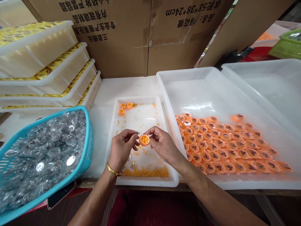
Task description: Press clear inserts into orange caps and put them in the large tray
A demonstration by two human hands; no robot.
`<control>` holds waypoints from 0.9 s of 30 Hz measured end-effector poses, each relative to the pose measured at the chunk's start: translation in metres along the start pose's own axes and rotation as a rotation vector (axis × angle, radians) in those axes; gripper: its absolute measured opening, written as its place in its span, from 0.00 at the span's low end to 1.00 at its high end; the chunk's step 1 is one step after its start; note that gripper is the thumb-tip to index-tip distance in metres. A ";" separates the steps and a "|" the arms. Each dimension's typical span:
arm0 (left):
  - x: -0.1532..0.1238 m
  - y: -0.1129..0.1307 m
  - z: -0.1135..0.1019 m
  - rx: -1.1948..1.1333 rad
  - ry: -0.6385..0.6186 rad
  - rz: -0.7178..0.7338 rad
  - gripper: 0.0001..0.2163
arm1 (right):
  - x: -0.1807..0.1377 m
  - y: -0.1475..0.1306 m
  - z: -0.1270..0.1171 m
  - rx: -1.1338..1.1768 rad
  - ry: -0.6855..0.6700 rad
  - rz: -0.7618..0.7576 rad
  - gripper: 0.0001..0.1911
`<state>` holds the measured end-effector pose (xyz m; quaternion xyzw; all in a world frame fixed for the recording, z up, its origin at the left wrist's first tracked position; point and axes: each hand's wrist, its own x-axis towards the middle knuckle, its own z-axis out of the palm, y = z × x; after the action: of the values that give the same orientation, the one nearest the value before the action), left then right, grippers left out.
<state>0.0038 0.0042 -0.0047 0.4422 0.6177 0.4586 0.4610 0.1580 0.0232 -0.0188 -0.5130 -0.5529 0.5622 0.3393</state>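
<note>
Over the small white tray point(171, 181), my right hand point(162, 142) pinches a small orange toy cup point(144, 140) by its side. Orange-yellow pellets show inside the cup, and its open face is tilted toward me. My left hand point(123, 144), with a gold bangle at the wrist, is close against the cup's left side, thumb and fingers pinched together. A thin edge shows at those fingertips, too small to name. Loose orange pellets point(145, 171) are heaped along the tray's near side. Several more filled orange cups point(122, 111) stand in its far left corner.
At left, a blue basket point(88, 138) holds clear plastic lids point(54, 152). Behind it rise stacked white trays point(44, 61) of yellow pieces. A large white tray point(199, 91) at right holds rows of lidded orange cups point(221, 142). Cardboard boxes point(131, 56) stand behind.
</note>
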 end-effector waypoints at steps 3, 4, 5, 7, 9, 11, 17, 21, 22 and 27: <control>-0.005 -0.008 0.001 0.100 0.018 0.157 0.06 | -0.001 -0.002 -0.001 0.022 0.019 -0.005 0.03; -0.006 -0.010 0.001 0.141 0.021 0.216 0.06 | -0.001 -0.002 -0.001 0.025 0.026 -0.008 0.02; -0.008 -0.012 0.001 0.183 0.024 0.274 0.06 | -0.001 -0.003 -0.001 0.025 0.032 -0.011 0.02; -0.010 -0.013 0.001 0.273 0.026 0.395 0.05 | -0.002 -0.005 -0.002 0.020 0.043 -0.016 0.03; -0.012 -0.011 0.000 0.355 0.021 0.518 0.04 | -0.002 -0.007 -0.002 0.011 0.053 -0.016 0.04; -0.014 -0.008 0.000 0.400 0.004 0.613 0.04 | -0.003 -0.009 -0.002 -0.001 0.062 -0.018 0.04; -0.011 -0.004 -0.002 0.436 -0.070 0.704 0.02 | -0.004 -0.009 -0.002 -0.048 0.084 -0.050 0.04; -0.006 -0.003 -0.002 0.405 -0.132 0.715 0.02 | -0.003 -0.008 -0.003 -0.065 0.101 -0.078 0.04; -0.005 -0.003 -0.002 0.405 -0.129 0.722 0.02 | -0.003 -0.008 -0.003 -0.064 0.102 -0.082 0.04; -0.008 -0.003 0.003 0.427 -0.048 0.676 0.03 | -0.004 -0.007 -0.002 -0.099 0.130 -0.108 0.04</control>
<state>0.0078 -0.0039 -0.0067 0.7172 0.5078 0.4351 0.1961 0.1593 0.0213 -0.0114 -0.5340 -0.5836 0.4804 0.3787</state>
